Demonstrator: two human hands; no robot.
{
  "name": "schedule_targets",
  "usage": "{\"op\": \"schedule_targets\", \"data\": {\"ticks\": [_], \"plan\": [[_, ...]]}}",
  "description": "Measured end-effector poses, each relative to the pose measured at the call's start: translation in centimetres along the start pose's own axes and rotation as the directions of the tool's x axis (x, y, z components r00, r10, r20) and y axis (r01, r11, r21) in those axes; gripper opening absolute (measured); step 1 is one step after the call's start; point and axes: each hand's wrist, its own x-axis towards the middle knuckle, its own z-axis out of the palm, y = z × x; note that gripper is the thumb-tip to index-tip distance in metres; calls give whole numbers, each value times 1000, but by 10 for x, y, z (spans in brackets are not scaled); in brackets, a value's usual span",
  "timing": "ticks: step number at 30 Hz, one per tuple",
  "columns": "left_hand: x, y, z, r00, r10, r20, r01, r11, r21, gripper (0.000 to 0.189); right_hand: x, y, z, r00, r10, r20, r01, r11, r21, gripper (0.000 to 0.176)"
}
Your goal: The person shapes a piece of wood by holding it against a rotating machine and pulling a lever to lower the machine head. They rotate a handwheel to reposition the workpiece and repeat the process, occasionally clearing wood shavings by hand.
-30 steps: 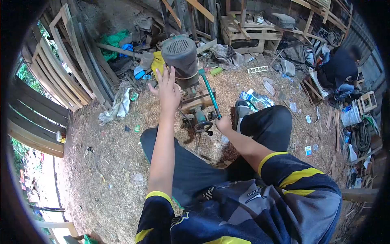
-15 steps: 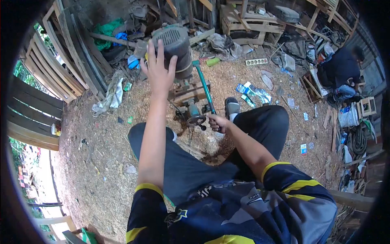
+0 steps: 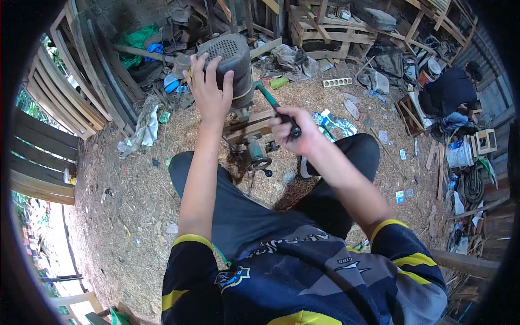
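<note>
My left hand [image 3: 210,93] rests with spread fingers against the near side of a grey machine head [image 3: 226,51] with a vented round top. My right hand [image 3: 297,132] is wrapped round the black grip of a green lever [image 3: 266,95] that slopes up to the machine's right side. Below the head, a wooden piece [image 3: 252,126] lies across the machine's base. A dark handwheel [image 3: 260,163] with a small knob sits nearest my legs.
A person [image 3: 450,92] crouches at the right by a wooden box. Long planks [image 3: 103,70] lean at the upper left. A wooden bench [image 3: 330,32] stands at the back. Wood shavings and litter cover the ground; a coiled hose [image 3: 473,187] lies far right.
My right hand has moved up, from beside the handwheel to above it, and the lever has swung up with it. My left hand stays on the machine head, its fingers more bent.
</note>
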Motion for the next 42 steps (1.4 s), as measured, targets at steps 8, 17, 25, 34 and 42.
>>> {"op": "schedule_targets", "data": {"ticks": [8, 17, 25, 34, 42], "plan": [[0, 4, 3, 1000, -21, -6, 20, 999, -35, 37, 12, 48, -35, 366, -833, 414, 922, 265, -280, 90], [5, 3, 8, 999, -37, -32, 36, 999, -12, 40, 41, -7, 89, 304, -864, 400, 930, 178, -322, 73], [8, 4, 16, 998, -51, -48, 50, 998, -38, 42, 101, -42, 93, 13, -791, 612, 690, -436, -578, 52], [36, 13, -11, 999, -48, 18, 47, 998, 32, 53, 149, -99, 146, -12, -755, 656, 781, -417, -466, 34], [17, -9, -13, 1000, 12, 4, -12, 998, -61, 60, 180, -101, 76, 82, -826, 557, 613, -399, -682, 36]]}}
